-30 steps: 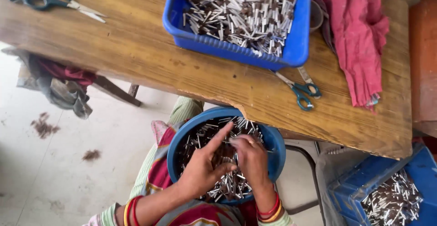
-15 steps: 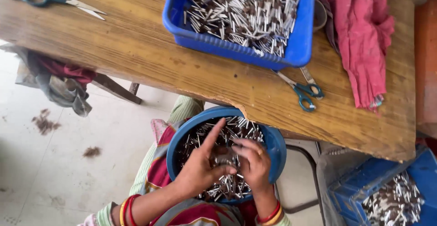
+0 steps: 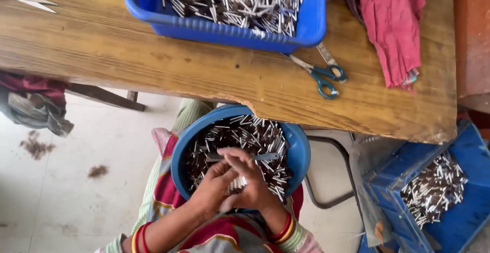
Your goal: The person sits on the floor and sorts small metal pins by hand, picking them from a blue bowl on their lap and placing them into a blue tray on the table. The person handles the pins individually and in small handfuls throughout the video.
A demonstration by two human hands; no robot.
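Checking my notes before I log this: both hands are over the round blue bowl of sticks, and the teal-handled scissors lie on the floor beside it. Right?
Not quite. The teal-handled scissors lie on the wooden table, beside the rectangular blue tub, as the head view shows. Both the left hand and right hand are over the round blue bowl of sticks.

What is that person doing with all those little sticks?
A person sits at a wooden table with a round blue bowl on their lap, full of small dark sticks with pale ends. The left hand and right hand are pressed together over the bowl, gathering a small bunch of sticks. On the table sit a blue tray of more sticks, blue-handled scissors and a pink cloth. Another blue crate of sticks is on the floor.
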